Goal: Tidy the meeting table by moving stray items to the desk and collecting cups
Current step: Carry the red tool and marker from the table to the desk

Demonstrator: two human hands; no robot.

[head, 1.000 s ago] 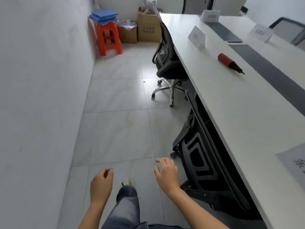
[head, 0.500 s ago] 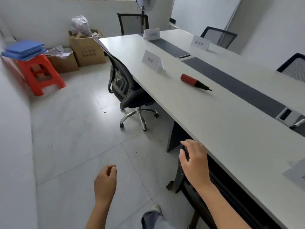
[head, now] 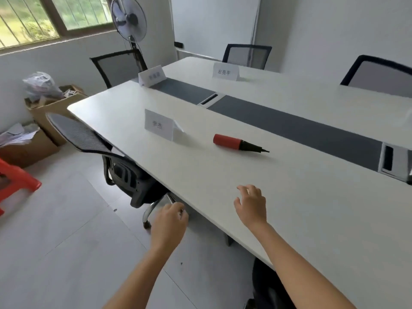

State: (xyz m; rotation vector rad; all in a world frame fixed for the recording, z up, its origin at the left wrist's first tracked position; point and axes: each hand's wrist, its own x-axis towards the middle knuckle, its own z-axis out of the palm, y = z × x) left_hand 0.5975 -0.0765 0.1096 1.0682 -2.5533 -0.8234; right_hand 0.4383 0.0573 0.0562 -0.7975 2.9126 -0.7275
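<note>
Meeting table [head: 289, 208]: red pump [head: 231, 141] beside name card [head: 158, 125].

Showed a smooth, matt white meeting table [head: 223, 186], with a duller grey, cloth-like strip [head: 289, 128] along its middle. Bore a hand pump [head: 227, 142] of slightly glossy red and black plastic and a folded white paper name card [head: 158, 126]. Showed black mesh on an office chair [head: 75, 132] with a shiny metal base, a brown cardboard box [head: 53, 112], and pale, faintly glossy floor tiles [head: 55, 230].
</note>
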